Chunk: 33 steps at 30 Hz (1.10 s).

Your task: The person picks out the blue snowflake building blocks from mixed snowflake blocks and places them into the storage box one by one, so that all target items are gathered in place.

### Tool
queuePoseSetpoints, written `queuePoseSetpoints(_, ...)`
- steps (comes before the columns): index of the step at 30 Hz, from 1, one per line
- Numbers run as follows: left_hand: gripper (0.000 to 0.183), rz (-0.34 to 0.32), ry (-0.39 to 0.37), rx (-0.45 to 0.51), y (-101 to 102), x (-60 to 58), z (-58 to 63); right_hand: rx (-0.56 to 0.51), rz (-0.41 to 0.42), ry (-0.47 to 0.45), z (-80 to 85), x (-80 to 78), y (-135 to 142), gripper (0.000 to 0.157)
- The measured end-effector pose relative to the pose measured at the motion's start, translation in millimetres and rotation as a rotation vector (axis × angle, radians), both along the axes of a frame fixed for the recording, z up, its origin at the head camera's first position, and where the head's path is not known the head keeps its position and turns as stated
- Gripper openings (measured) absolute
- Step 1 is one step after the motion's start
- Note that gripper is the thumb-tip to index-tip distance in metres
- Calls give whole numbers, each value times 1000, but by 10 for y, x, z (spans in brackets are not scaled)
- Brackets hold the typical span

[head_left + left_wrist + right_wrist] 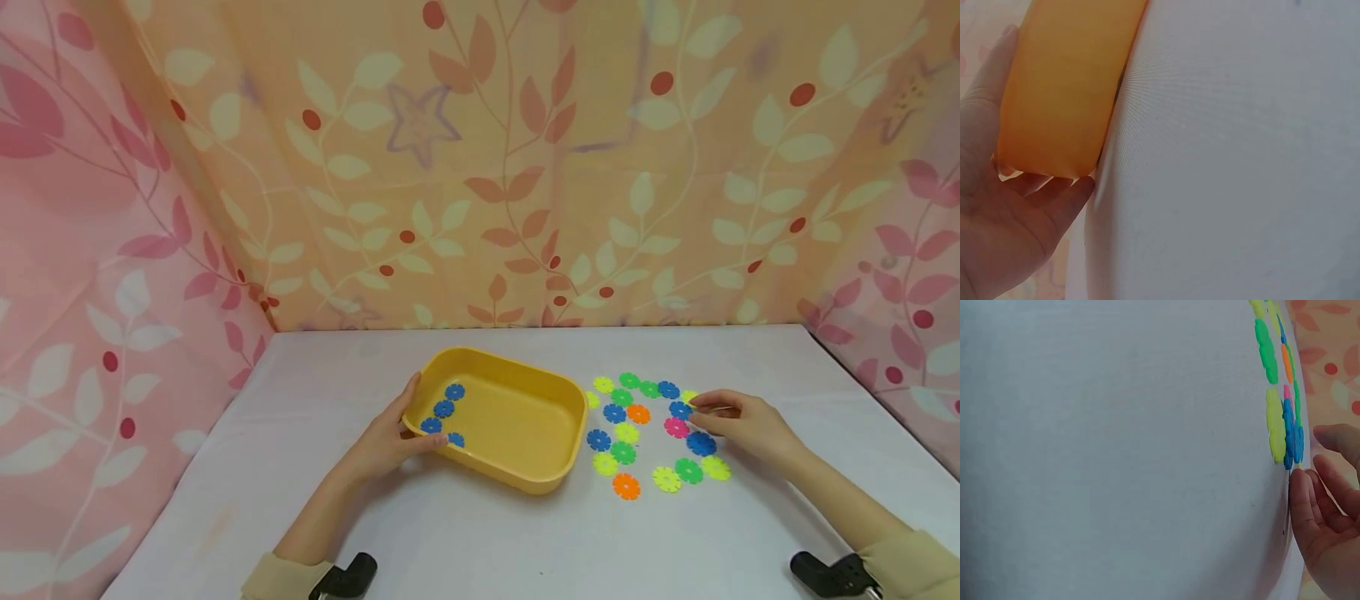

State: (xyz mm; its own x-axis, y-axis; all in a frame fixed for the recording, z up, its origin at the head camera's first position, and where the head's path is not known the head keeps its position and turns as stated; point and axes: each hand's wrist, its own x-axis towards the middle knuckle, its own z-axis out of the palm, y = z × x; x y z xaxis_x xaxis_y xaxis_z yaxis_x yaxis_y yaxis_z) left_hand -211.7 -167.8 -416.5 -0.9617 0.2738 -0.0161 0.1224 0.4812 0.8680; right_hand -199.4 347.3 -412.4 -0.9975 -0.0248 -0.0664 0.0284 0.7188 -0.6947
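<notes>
My left hand (384, 446) grips the left end of a yellow plastic tray (517, 417), its thumb along the front rim. In the left wrist view, fingers (1072, 194) curl against the tray's end wall. Several blue notched discs (443, 408) lie inside at the left. On the right, my right hand (750, 425) hovers at the edge of a spread of flat discs, fingertips right beside a blue disc (681, 410). A pink disc (677, 427) and a larger-looking blue disc (701, 443) sit close by. The right wrist view shows its thumb and fingers apart, holding nothing.
Between the tray and my right hand lie several green, yellow, orange and blue discs, among them an orange disc (626, 487) near the front and a green disc (629, 380) at the back. A white cloth (480, 550) covers the table. Patterned curtains (510, 167) enclose it behind and at the sides.
</notes>
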Motion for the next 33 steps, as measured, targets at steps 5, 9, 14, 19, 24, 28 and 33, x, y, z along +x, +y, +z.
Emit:
queuePoseSetpoints(5,108,-6,6,3,6,8,5,92,11,51,-46,-38,22,56)
queuePoseSetpoints(9,108,-10,11,5,14,10,12,156,13,79,-44,-82,2,53)
queuePoseSetpoints(14,110,-2,-4,5,11,8,13,177,14,71,-28,-112,-19,50)
queuePoseSetpoints(19,111,-1,1,8,1,-3,-5,185,49,75,-2,-131,-14,48)
queuePoseSetpoints(24,111,-14,11,5,-2,-12,-23,196,98,48,9,-148,38,44)
queuePoseSetpoints(28,110,-14,12,17,-6,-13,-21,196,104,36,-5,-175,57,43)
queuePoseSetpoints(33,111,-4,-6,14,-2,-5,-9,178,84,41,-20,-194,31,48)
